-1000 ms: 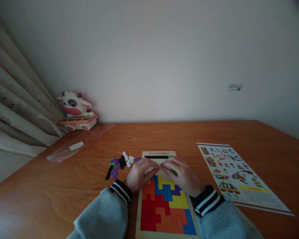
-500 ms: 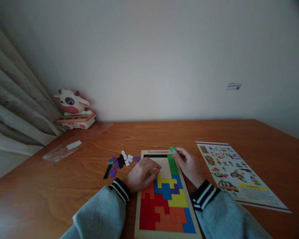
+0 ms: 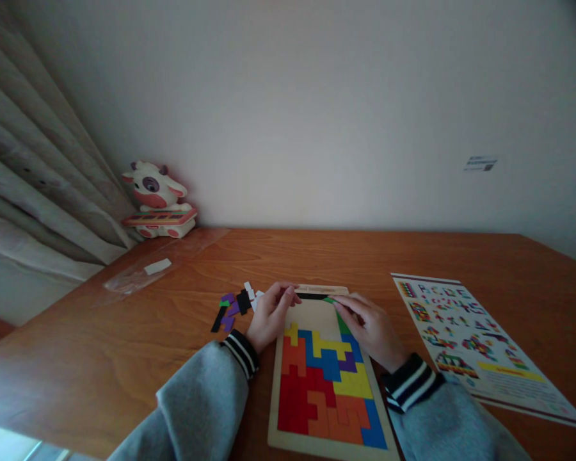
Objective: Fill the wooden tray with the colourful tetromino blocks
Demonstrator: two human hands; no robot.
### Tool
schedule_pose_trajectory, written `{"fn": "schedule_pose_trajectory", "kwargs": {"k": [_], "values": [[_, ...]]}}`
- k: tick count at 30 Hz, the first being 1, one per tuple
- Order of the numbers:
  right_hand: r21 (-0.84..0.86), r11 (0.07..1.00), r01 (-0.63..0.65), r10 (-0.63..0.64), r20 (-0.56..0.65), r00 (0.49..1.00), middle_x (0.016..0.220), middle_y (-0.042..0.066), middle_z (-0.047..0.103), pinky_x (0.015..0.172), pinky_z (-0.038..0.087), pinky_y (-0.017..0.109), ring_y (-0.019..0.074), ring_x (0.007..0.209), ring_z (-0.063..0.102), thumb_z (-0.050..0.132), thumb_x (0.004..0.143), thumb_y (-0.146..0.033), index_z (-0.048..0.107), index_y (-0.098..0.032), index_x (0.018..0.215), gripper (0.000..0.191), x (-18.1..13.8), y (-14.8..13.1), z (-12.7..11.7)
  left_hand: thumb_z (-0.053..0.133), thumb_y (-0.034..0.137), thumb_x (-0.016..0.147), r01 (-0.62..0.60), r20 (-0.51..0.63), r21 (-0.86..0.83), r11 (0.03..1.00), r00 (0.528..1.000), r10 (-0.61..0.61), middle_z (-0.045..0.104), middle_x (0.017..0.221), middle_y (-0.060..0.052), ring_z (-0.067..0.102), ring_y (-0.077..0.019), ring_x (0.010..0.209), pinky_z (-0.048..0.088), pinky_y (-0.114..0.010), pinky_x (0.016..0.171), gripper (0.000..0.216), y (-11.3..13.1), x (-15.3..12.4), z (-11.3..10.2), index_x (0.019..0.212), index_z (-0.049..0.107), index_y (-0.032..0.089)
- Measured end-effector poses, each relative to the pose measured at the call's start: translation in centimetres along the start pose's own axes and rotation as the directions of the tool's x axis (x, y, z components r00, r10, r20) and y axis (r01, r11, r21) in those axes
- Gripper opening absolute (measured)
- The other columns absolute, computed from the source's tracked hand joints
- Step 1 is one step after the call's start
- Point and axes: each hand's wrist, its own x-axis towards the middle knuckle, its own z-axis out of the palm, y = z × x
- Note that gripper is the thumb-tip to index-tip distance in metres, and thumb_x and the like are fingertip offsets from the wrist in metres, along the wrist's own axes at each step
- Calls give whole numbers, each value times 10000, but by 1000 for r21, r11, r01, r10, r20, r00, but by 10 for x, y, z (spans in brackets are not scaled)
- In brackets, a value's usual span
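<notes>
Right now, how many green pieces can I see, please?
3 visible: a green piece pinched in the right hand, another green piece in the board, partly behind that hand, and a third green piece among the loose pieces. Others may be hidden.

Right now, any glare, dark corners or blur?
Head view: dim overall, top-right corner dark. Head view, lower left: pale sheen on the tabletop. Head view: lettering on the puzzle board, small text on the sheet and the wall label too soft to read.

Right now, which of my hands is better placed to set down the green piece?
Probably your right hand: it pinches the green piece over the board, while your left hand appears empty.
</notes>
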Motion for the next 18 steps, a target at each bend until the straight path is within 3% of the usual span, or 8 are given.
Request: {"fn": "schedule_pose_trajectory", "kwargs": {"k": [4, 11, 18], "values": [[-18, 1000, 12, -12, -2, 1000, 1072, 69, 744, 833, 585, 359, 210, 941, 703, 496, 982, -340, 693, -262, 1186, 295, -1, 1, 1, 518, 492, 946, 52, -56, -147, 988, 997, -60, 653, 793, -29, 594, -139, 721, 485, -260, 688, 360, -3, 4, 0, 1037, 605, 154], [-40, 999, 17, -21, -97, 995, 1114, 89, 724, 858, 585, 377, 221, 973, 696, 547, 955, -337, 679, -237, 1192, 289, 0, 1, 1, 574, 510, 889, 96, -193, -247, 964, 970, -146, 641, 785, -14, 576, -123, 685, 459, -250, 648, 364, -6, 10, -8, 1007, 592, 167], [-50, 999, -8, 3, -115, 993, 1097, 87, 734, 813, 599, 374, 218, 907, 711, 557, 945, -363, 685, -244, 1165, 281, -1, 7, 4, 624, 472, 875, 90, -109, -181, 979, 988, -111, 663, 860, -44, 616, -145, 773, 482, -266, 713, 342, -13, 7, -3, 1019, 582, 165]]}}
